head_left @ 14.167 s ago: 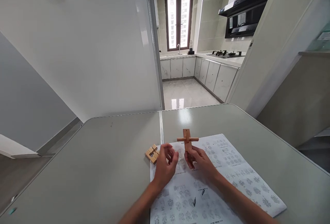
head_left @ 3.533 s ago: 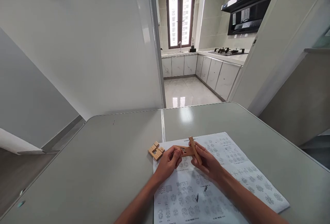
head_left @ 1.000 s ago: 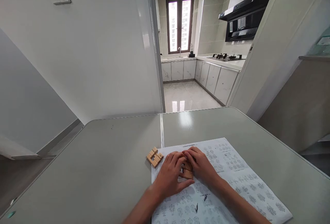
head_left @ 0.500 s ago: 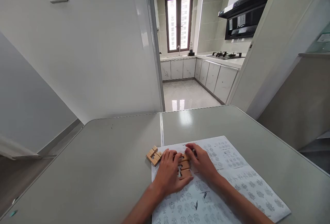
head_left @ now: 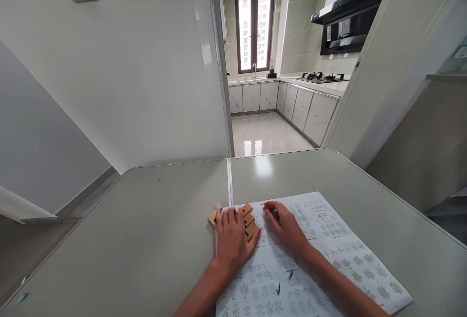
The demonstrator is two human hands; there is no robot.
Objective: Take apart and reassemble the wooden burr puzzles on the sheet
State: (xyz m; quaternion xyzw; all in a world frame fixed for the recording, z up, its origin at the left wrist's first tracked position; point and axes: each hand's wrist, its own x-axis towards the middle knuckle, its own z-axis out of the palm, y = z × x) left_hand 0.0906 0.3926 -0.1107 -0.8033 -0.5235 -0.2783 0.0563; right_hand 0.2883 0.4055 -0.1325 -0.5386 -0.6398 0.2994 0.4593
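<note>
My left hand [head_left: 233, 234] lies over several notched wooden puzzle pieces [head_left: 249, 220], its thumb along their near right side and its fingers across the top. Part of these pieces is hidden beneath the palm and fingers. At its fingertips, further left, sits another group of wooden pieces [head_left: 212, 217], mostly covered by the hand. My right hand [head_left: 286, 227] rests on the printed sheet [head_left: 266, 278], apart from the wood. Its fingers are loosely bent with a gap at the thumb, and nothing shows between them.
The sheet, covered in small line drawings, lies on a grey-green table [head_left: 146, 239] with a seam [head_left: 229, 181] down its middle. A white wall panel [head_left: 146, 74] rises behind. Through the doorway are kitchen cabinets [head_left: 251, 97] and a gas hob [head_left: 323, 78].
My left hand has slid the notched wooden pieces left and slightly away, up against the other group, and they now sit at an angle. My right hand no longer touches them and has barely moved.
</note>
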